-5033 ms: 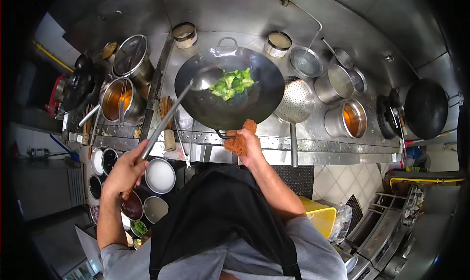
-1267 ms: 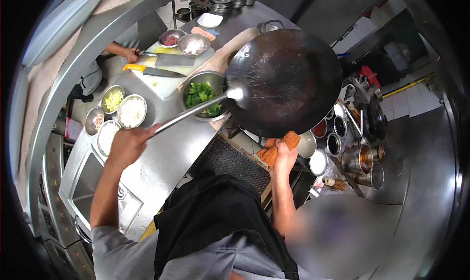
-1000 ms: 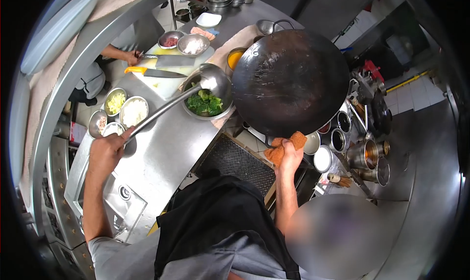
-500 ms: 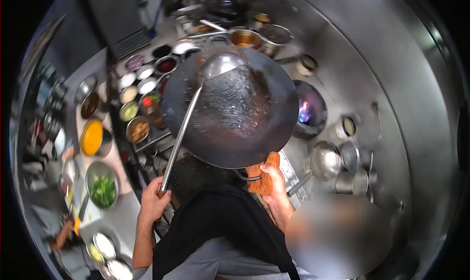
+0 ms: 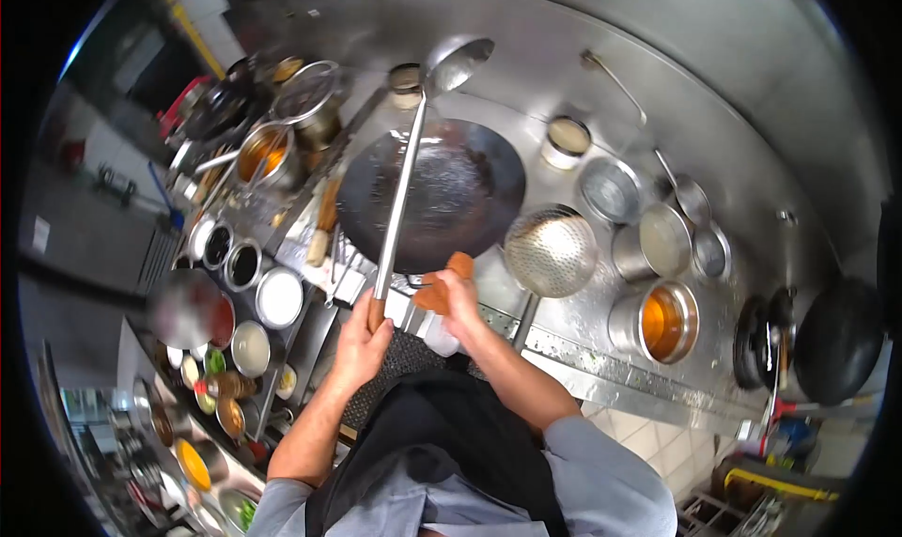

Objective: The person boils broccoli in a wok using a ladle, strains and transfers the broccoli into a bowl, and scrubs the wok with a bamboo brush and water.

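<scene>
My left hand (image 5: 358,351) is closed around the wooden grip of a long steel ladle (image 5: 399,199). The ladle's bowl is raised past the far rim of a dark wok (image 5: 456,185), its shaft crossing above the wok's left side. Inside, the wok looks wet and shiny, with no food visible. At the near rim my right hand (image 5: 461,307) grips a folded orange-brown cloth (image 5: 434,296). The cloth is right by the wok's handle, and I cannot tell whether it still wraps it.
A perforated strainer (image 5: 552,251) lies right of the wok. Beyond it stand steel pots (image 5: 650,243) and a pot of orange liquid (image 5: 665,322). At left are a brush (image 5: 324,222), a pot with a whisk (image 5: 266,156) and several ingredient bowls (image 5: 279,296).
The wok has come down from in front of me onto the stove, where the burner flame showed before. My view has turned right, and the ladle's bowl now lies beyond the wok's rim.
</scene>
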Demonstrator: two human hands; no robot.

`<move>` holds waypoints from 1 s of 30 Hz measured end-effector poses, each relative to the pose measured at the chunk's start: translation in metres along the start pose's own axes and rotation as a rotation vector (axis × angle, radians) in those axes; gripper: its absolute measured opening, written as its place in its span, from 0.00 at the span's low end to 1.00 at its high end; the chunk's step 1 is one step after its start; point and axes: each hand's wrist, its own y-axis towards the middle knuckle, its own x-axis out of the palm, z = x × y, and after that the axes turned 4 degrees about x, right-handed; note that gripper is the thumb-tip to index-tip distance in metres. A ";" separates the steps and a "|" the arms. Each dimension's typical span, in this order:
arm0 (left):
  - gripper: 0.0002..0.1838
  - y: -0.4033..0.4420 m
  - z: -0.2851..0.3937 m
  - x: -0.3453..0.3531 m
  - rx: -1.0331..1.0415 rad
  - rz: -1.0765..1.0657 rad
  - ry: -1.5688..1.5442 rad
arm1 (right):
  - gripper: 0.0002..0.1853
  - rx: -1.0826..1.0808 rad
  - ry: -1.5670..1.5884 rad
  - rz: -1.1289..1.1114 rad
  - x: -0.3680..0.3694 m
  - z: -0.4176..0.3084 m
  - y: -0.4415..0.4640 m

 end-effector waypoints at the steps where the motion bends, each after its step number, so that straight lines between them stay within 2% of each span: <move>1: 0.35 0.020 0.015 0.021 0.008 -0.031 0.004 | 0.12 -0.010 0.002 0.031 0.000 0.003 0.011; 3: 0.35 0.062 0.043 0.062 0.059 -0.117 0.024 | 0.06 -0.028 0.080 0.048 0.004 0.003 0.030; 4: 0.35 0.085 0.050 0.083 0.140 -0.163 0.048 | 0.08 -0.036 0.153 0.030 0.008 0.002 0.036; 6: 0.36 0.139 0.045 0.133 0.375 -0.169 0.247 | 0.11 0.004 0.334 -0.186 0.006 0.013 0.073; 7: 0.36 0.166 0.046 0.159 0.326 -0.257 0.207 | 0.13 0.022 0.421 -0.301 0.003 0.020 0.097; 8: 0.36 0.186 0.061 0.184 0.294 -0.316 0.218 | 0.09 0.002 0.310 -0.259 -0.004 0.039 0.131; 9: 0.37 0.205 0.077 0.208 0.263 -0.375 0.229 | 0.13 -0.014 0.198 -0.216 0.003 0.028 0.135; 10: 0.37 0.219 0.092 0.234 0.250 -0.406 0.286 | 0.13 -0.059 0.226 -0.254 0.005 0.025 0.129; 11: 0.36 0.238 0.085 0.264 0.332 -0.405 0.375 | 0.22 -0.102 0.255 -0.293 0.018 -0.003 0.100; 12: 0.35 0.259 0.066 0.299 0.416 -0.404 0.458 | 0.21 -0.139 0.178 -0.334 0.011 -0.004 0.099; 15: 0.23 0.291 0.030 0.381 0.501 -0.271 0.615 | 0.19 -0.197 0.055 -0.382 -0.015 -0.008 0.088; 18: 0.07 0.276 0.086 0.398 -0.303 -0.694 -0.123 | 0.17 -0.186 0.045 -0.320 -0.043 -0.012 0.059; 19: 0.04 0.280 0.093 0.399 -0.581 -0.761 -0.448 | 0.17 -0.186 0.051 -0.287 -0.052 -0.014 0.048; 20: 0.07 0.286 0.093 0.401 -0.723 -0.742 -0.684 | 0.16 -0.183 0.058 -0.258 -0.058 -0.016 0.037; 22: 0.07 0.285 0.093 0.390 -0.867 -0.807 -1.056 | 0.15 -0.176 0.072 -0.199 -0.067 -0.017 0.021; 25: 0.03 0.281 0.079 0.359 -0.925 -0.876 -1.310 | 0.15 -0.139 0.081 -0.106 -0.065 -0.014 0.009; 28: 0.03 0.270 0.074 0.302 -0.905 -0.943 -1.431 | 0.16 0.004 0.041 -0.005 -0.057 -0.002 0.023; 30: 0.07 0.259 0.071 0.257 -0.887 -0.952 -1.446 | 0.17 0.150 -0.051 -0.016 -0.077 0.039 0.073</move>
